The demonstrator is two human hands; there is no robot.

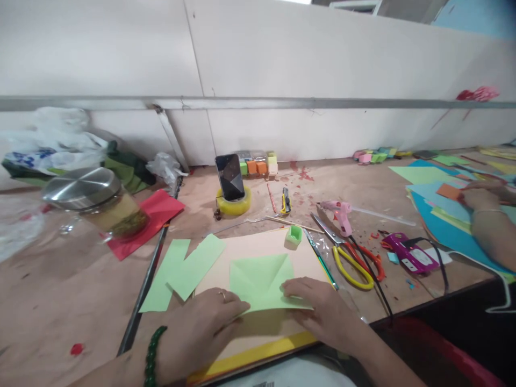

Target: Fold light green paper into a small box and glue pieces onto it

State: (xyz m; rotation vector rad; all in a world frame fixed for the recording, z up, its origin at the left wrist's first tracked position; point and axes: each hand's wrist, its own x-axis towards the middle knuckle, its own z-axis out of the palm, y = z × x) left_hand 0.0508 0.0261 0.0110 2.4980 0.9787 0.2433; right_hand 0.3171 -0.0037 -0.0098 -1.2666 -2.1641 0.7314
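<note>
A light green sheet of paper (pixel 262 277) with diagonal creases lies in front of me, its near edge lifted a little. My left hand (pixel 201 328), wearing a ring and a green bead bracelet, pinches the near left corner. At the near right corner, my right hand (pixel 318 306) grips the same sheet, fingers on top and thumb below. Under it is a stack of cream paper (pixel 213 274) with a yellow sheet (pixel 258 357) at its near edge. A small folded green paper box (pixel 294 235) sits at the stack's far right corner. Two green paper strips (pixel 197 266) overlap at the left.
Scissors (pixel 350 263), a pink glue gun (pixel 341 214) and a purple power strip (pixel 411 252) lie right. Behind are a utility knife (pixel 286 201) and a phone (pixel 230 177) propped on tape (pixel 237 204). A lidded glass jar (pixel 116 215) stands left. Another person's hand (pixel 484 196) is far right.
</note>
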